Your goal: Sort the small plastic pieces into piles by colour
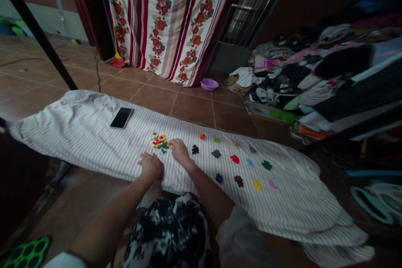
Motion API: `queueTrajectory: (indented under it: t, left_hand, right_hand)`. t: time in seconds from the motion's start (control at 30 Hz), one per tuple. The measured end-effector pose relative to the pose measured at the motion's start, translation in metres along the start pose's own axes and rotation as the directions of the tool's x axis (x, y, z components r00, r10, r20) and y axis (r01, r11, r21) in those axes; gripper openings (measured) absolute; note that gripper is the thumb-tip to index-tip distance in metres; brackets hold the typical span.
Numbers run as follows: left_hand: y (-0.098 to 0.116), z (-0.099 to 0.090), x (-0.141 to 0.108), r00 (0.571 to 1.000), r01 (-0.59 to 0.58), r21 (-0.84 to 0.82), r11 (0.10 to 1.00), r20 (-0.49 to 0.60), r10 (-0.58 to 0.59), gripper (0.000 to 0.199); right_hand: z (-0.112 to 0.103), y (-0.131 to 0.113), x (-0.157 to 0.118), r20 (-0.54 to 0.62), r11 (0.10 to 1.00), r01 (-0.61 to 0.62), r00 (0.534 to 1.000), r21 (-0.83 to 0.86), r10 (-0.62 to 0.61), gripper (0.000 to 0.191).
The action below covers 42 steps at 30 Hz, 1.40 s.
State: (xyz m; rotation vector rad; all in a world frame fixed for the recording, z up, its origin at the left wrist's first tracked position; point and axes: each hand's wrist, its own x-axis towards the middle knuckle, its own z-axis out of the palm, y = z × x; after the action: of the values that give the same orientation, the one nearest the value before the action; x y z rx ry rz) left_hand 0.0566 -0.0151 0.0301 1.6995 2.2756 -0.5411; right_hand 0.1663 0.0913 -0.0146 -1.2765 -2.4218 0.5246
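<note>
A mixed pile of small coloured pieces [160, 141], too small to name, lies on the striped cloth [141, 119]. My right hand [180, 152] is at the pile's right edge, its fingertips pressed together; whatever they hold is hidden. Near the cloth's front edge, just below the pile, my left hand [150, 166] rests with fingers apart and nothing in them. Sorted by colour, several little heaps spread out to the right, among them a black heap [195, 149], a grey heap [216, 153], a red heap [235, 159], a dark green heap [266, 165] and a yellow heap [257, 184].
A phone [122, 117] lies on the cloth left of the pile. Beyond the cloth, a purple basin [209, 84] stands on the tiled floor by a floral curtain [169, 21]. Heaped clothes [301, 67] fill the right side. Dark poles flank the covered surface.
</note>
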Motion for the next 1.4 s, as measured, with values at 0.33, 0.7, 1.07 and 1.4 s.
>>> queueTrajectory:
  t: [0.33,0.7,1.07,1.4]
  left_hand:
    - [0.000,-0.001,-0.001,0.999,-0.027,0.015,1.000,0.019,0.027,0.087]
    - [0.001,-0.007,-0.004,0.999,-0.022,0.019,1.000,0.039,0.021,0.084]
    - [0.001,-0.009,-0.004,0.998,-0.025,0.035,0.999,0.060,0.023,0.094]
    - [0.001,-0.004,-0.001,0.998,-0.020,0.037,0.999,0.055,0.018,0.103]
  right_hand:
    - [0.007,-0.019,0.018,0.005,0.972,-0.184,0.982,-0.146,0.187,0.029]
    - [0.010,-0.016,0.008,-0.008,0.985,-0.153,0.988,-0.080,0.153,0.023]
    - [0.014,-0.018,0.012,-0.069,0.981,-0.168,0.982,0.101,0.175,0.016]
    - [0.013,-0.001,0.003,-0.123,0.868,-0.307,0.917,0.390,0.379,0.011]
